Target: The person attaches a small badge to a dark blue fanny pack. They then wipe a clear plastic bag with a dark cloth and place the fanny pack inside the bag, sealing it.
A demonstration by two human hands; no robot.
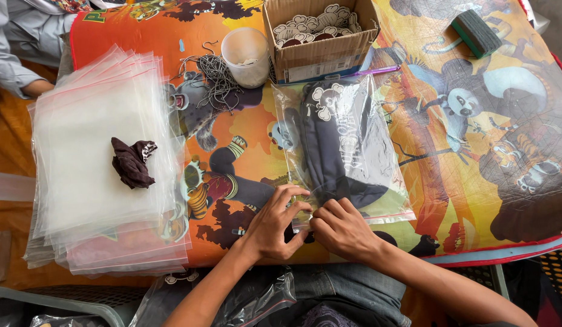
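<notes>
Your left hand (273, 223) and right hand (340, 229) fingers pinch the clear bag (344, 145) edge; uneven pressing could leave its seal gapped.

The near edge of the clear bag (344, 145) is lying hidden under the left hand (273, 223) and the right hand (341, 229), so whether its seal is closed cannot be told, and glare on the plastic is blurring the dark garment (329, 151) inside. A sleeve (11, 54) of another person is being cut off by the left and top edges, and the green block (476, 33) is showing too small to identify. The cardboard box (320, 51) is running past the top edge.
</notes>
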